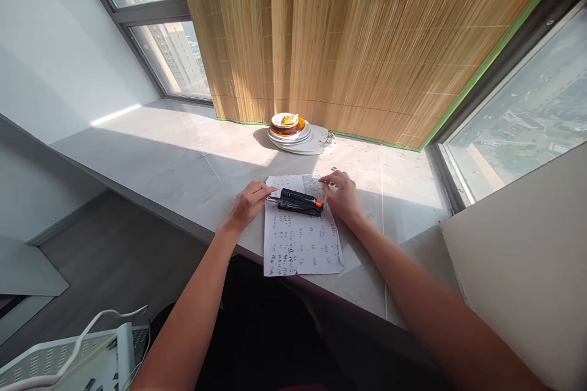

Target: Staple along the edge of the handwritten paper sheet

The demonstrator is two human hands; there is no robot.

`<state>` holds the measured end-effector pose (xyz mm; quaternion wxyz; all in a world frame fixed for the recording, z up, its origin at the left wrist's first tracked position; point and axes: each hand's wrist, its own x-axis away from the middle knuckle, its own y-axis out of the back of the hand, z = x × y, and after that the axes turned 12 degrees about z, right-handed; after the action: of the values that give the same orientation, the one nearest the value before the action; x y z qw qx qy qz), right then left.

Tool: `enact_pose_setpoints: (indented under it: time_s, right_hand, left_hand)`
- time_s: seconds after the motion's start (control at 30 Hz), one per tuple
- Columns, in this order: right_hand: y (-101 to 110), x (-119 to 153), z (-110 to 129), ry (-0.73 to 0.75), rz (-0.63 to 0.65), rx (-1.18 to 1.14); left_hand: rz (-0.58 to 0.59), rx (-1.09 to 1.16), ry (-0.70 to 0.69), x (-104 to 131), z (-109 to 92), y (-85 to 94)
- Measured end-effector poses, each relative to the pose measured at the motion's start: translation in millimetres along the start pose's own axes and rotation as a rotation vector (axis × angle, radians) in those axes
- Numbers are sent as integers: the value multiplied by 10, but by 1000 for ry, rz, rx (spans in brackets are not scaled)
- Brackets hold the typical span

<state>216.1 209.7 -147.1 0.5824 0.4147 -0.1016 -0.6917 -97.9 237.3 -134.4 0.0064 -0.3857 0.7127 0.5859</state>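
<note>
A black stapler [300, 201] with an orange end lies slantwise on a creased white sheet of paper [305, 250] covered in handwriting. Its narrow metal end points left, toward my left hand [250, 201], whose thumb and fingers are pinched together at that tip. My right hand [339, 192] rests by the sheet's upper right corner, thumb and fingertips closed on the paper's edge just beyond the orange end. Whether something small is also between those fingertips, I cannot tell. A tiny dark piece [334, 168] lies on the sill behind my right hand.
Stacked plates and dishes [288, 131] stand at the back of the grey windowsill [174, 159], with dry twigs beside them. Behind hangs a bamboo blind [321, 43], with windows on both sides. A white basket [68, 354] is at the lower left, below the sill's edge.
</note>
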Motion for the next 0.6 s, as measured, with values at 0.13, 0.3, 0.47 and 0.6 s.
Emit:
enact_pose_setpoints:
  time_s: [0.13, 0.3, 0.47, 0.6]
  right_hand:
    - [5, 2, 5, -15, 9, -7]
    - [4, 0, -2, -32, 2, -26]
    - [2, -16, -27, -39, 11, -46]
    - [0, -22, -33, -63, 8, -39]
  left_hand:
    - [2, 13, 57, 11, 24, -19]
    - [14, 20, 71, 11, 34, -12]
    - [-34, 63, 33, -26, -27, 25]
    - [-6, 78, 39, -20, -33, 14]
